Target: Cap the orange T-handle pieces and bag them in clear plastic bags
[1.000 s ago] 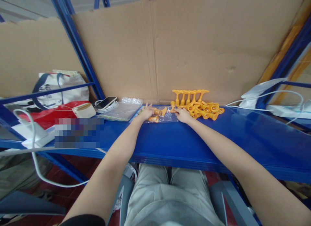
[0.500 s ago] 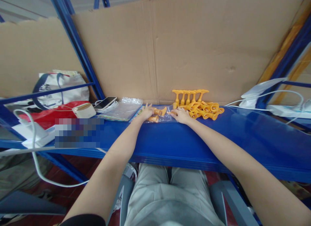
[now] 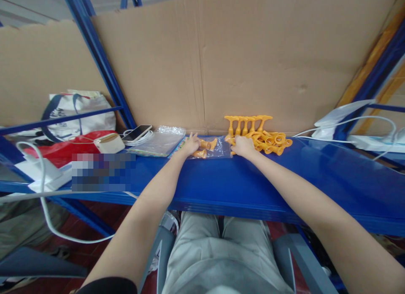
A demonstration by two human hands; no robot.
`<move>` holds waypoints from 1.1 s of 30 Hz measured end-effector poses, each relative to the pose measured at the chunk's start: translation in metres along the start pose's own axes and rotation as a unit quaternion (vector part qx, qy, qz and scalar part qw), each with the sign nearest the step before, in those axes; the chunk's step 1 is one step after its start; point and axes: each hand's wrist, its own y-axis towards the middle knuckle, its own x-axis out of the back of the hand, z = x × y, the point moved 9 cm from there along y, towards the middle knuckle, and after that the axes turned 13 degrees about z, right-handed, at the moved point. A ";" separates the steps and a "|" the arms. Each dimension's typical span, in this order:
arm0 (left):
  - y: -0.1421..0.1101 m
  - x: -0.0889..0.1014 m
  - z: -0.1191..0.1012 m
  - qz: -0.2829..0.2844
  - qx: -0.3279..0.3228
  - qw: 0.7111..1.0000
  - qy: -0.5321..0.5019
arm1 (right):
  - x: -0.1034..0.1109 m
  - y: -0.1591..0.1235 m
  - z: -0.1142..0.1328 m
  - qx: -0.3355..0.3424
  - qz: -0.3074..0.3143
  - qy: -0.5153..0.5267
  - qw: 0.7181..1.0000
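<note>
My left hand [image 3: 191, 146] is at the left end of a clear plastic bag [image 3: 224, 149], its fingers gripping the bag near its opening or edge; which one I cannot tell. Inside the bag lie a few orange plastic pieces [image 3: 203, 153] with flared, cup-like ends. My right hand [image 3: 244, 147] is at the left side of a heap of similar orange pieces [image 3: 268, 143], just right of the bag. Its fingers curl around an orange plastic piece [image 3: 233, 152], mostly hidden by the hand. Behind it, several more pieces [image 3: 246, 124] stand upright in a row against the cardboard.
Flat clear packets [image 3: 158, 143] lie left of the bag, beside a phone [image 3: 138, 134] on coiled white cable. Farther left are a white case [image 3: 109, 144], a red bag [image 3: 76, 148] and a cloth bag [image 3: 80, 112]. A cardboard wall [image 3: 253, 62] backs the blue shelf [image 3: 209, 184].
My right hand has moved slightly right, off the bag's right end to the heap, and its fingers have curled in. My left hand stays at the bag.
</note>
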 end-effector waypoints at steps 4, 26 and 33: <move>-0.007 0.002 -0.006 0.003 0.028 1.000 0.014 | 0.026 -0.010 0.000 -0.007 -0.091 0.006 0.996; -0.001 0.000 0.002 -0.038 0.027 0.999 -0.010 | 0.031 -0.025 0.026 0.049 -0.032 -0.089 0.994; -0.006 0.009 0.019 -0.082 0.087 0.991 -0.066 | 0.014 -0.011 0.026 0.089 0.020 0.028 0.995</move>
